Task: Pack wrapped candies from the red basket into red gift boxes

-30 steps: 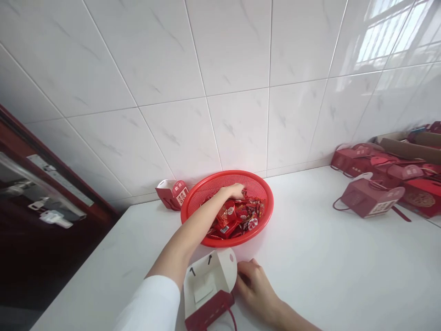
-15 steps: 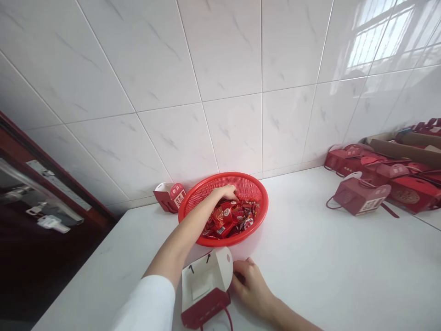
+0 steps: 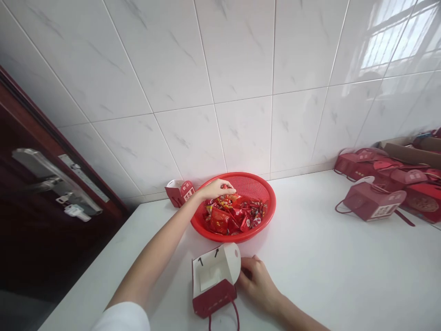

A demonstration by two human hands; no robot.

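A red perforated basket holds many red-wrapped candies. Over its left part is my left hand, thumb and fingers closed on a red candy packet. In front of the basket stands an open red box with a white inside, a rounded flap and a cord handle. Nothing but its white inner bottom shows. My right hand is curled against the right side of this box, its fingertips at the flap and partly hidden.
Another open red box stands behind the basket at the left. A closed red box is on the right, near a row of red boxes and a brown carton. A door handle is at far left.
My left hand has lifted a little and shifted left within the basket, with a packet now visible at its fingers. The whole view has shifted, showing more of the door. My right hand stays beside the box.
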